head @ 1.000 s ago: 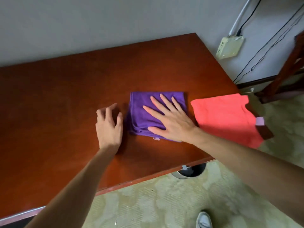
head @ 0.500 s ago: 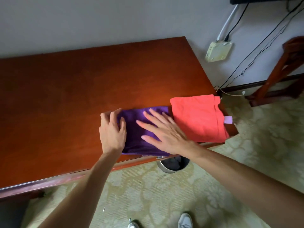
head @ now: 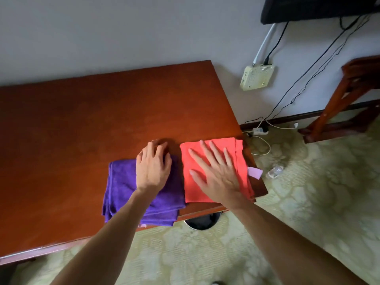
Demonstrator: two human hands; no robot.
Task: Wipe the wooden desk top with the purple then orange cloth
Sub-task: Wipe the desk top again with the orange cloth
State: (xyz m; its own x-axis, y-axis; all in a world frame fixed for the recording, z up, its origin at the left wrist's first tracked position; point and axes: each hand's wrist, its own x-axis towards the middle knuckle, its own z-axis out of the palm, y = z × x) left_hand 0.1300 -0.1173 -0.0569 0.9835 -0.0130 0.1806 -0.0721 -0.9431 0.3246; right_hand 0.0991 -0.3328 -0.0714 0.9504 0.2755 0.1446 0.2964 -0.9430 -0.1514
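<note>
Desk top (head: pixel 72 124), wooden. Purple cloth (head: pixel 123 188), folded, near front edge, under left hand (head: pixel 153 168), fingers loosely bent, possibly gripping its far edge. Orange cloth (head: pixel 192 182) just beside, at right corner, under right hand (head: pixel 216 173), fingers flat, spread.

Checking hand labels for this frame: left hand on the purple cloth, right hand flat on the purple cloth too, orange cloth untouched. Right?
Not quite. In the head view the left hand rests on the purple cloth, but the right hand lies flat with spread fingers on the orange cloth, not the purple one. So the orange cloth is touched.
</note>
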